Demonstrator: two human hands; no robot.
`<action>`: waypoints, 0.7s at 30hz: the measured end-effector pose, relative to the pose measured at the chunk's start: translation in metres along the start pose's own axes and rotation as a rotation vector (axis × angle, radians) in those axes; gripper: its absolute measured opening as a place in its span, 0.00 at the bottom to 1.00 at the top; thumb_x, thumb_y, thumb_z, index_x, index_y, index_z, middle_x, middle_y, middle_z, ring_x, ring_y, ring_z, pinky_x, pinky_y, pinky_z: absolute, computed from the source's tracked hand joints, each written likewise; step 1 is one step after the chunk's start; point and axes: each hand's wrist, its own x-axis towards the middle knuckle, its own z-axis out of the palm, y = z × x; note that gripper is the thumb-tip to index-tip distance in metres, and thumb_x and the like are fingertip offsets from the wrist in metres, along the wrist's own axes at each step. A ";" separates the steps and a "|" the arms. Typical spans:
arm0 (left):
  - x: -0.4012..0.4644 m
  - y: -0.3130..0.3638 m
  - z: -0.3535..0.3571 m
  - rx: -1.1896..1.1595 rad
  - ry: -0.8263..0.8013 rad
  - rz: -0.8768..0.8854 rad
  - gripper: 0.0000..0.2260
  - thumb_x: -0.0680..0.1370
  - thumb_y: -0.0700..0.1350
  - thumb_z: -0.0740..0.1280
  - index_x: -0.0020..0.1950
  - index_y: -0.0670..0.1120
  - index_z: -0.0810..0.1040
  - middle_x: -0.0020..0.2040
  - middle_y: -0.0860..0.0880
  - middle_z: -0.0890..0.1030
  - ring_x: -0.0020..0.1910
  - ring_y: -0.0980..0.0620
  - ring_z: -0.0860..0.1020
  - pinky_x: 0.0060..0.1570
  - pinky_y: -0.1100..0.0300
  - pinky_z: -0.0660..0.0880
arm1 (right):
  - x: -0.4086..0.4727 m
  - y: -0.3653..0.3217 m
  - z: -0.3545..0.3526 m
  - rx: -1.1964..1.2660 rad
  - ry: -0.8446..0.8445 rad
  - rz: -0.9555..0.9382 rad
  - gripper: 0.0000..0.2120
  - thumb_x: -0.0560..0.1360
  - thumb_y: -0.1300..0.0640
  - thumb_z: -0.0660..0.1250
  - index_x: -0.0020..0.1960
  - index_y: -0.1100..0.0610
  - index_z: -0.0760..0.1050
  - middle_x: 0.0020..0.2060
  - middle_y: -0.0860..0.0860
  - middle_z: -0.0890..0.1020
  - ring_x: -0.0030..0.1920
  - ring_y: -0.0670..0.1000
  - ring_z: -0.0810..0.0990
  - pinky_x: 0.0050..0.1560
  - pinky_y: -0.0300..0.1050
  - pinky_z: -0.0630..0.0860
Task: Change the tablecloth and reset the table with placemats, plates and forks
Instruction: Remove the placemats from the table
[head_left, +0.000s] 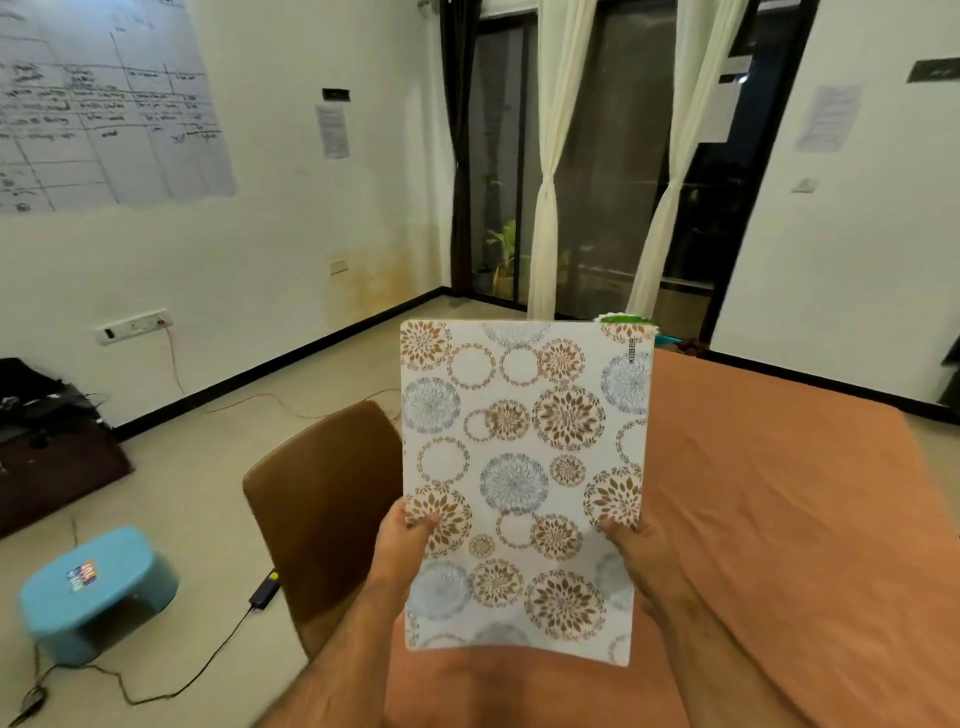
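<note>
Both hands hold a white placemat (522, 483) printed with brown and grey flower circles, raised upright in the middle of the view above the orange tablecloth (779, 519) that covers the surface. The left hand (402, 535) pinches the mat's left edge, its thumb lying on the printed face and the other fingers hidden behind. The right hand (631, 545) grips the right edge the same way, thumb on the front. The mat's lower edge hangs just above the cloth, close to the person. Behind its top right corner a sliver of something green and white (626, 318) shows; what it is cannot be told.

The raised mat blocks the view of the middle of the surface and its far left corner. A brown chair (322, 519) stands pushed against the surface's left side, its back just beside the left hand. Further left on the floor sit a blue plastic stool (98, 592) and a black cable with an adapter (265, 590). A dark case (52, 441) lies by the left wall. Cream curtains (550, 182), tied at the middle, hang before the dark glass doors.
</note>
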 end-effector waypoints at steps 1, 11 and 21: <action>0.002 0.008 -0.011 0.004 0.012 0.006 0.08 0.79 0.39 0.67 0.54 0.50 0.75 0.52 0.46 0.84 0.50 0.47 0.84 0.54 0.43 0.79 | 0.003 -0.007 0.012 -0.015 -0.014 -0.013 0.11 0.78 0.65 0.65 0.59 0.58 0.78 0.54 0.54 0.85 0.57 0.58 0.82 0.62 0.62 0.76; 0.023 0.051 -0.171 0.034 0.193 0.067 0.10 0.80 0.38 0.66 0.60 0.46 0.74 0.54 0.46 0.83 0.47 0.52 0.82 0.44 0.56 0.80 | 0.016 -0.037 0.190 -0.056 -0.144 -0.013 0.10 0.76 0.67 0.68 0.57 0.63 0.77 0.54 0.61 0.83 0.53 0.61 0.82 0.58 0.59 0.78; 0.084 0.107 -0.436 0.163 0.345 0.084 0.13 0.80 0.38 0.65 0.64 0.42 0.72 0.55 0.45 0.80 0.49 0.48 0.80 0.49 0.52 0.78 | 0.019 -0.035 0.481 0.001 -0.276 0.081 0.10 0.75 0.70 0.66 0.50 0.56 0.77 0.52 0.59 0.83 0.50 0.60 0.83 0.54 0.56 0.80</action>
